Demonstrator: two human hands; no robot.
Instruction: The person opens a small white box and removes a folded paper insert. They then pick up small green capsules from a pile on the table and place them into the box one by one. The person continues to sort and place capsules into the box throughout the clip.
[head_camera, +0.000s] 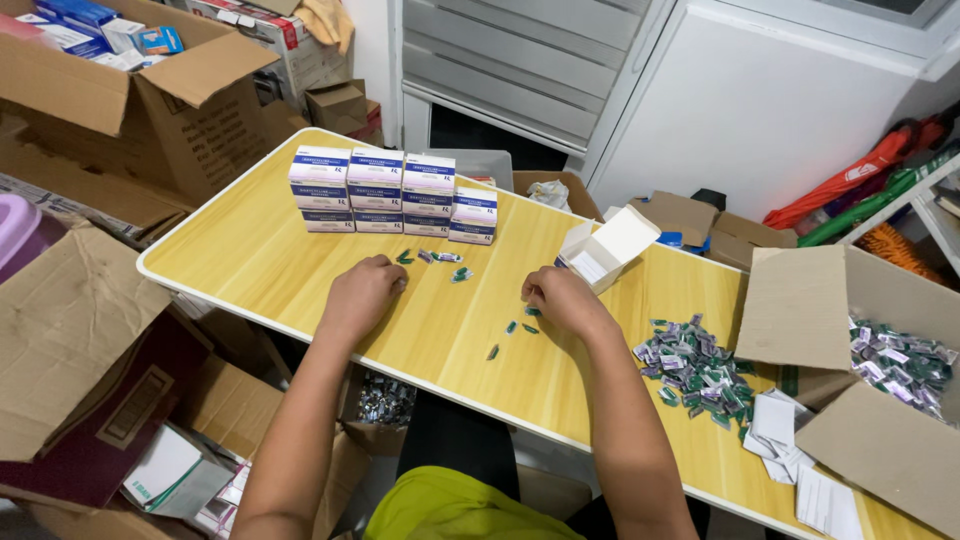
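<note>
My left hand (362, 292) rests on the yellow wood-grain table (250, 270) with its fingers curled at a few small green sachets (440, 258). On the table to its right, my right hand (560, 295) has its fingers closed beside more loose green sachets (518, 326). Whether either hand pinches a sachet is hidden. Just behind the right hand lies an open small white carton (605, 250). At the table's back stand stacks of white and blue cartons (385, 192).
A heap of green and silver sachets (695, 372) lies at the right, next to white leaflets (790, 440) and an open cardboard box (880, 370) full of sachets. Large cardboard boxes (150, 90) crowd the left side. A white cabinet stands behind.
</note>
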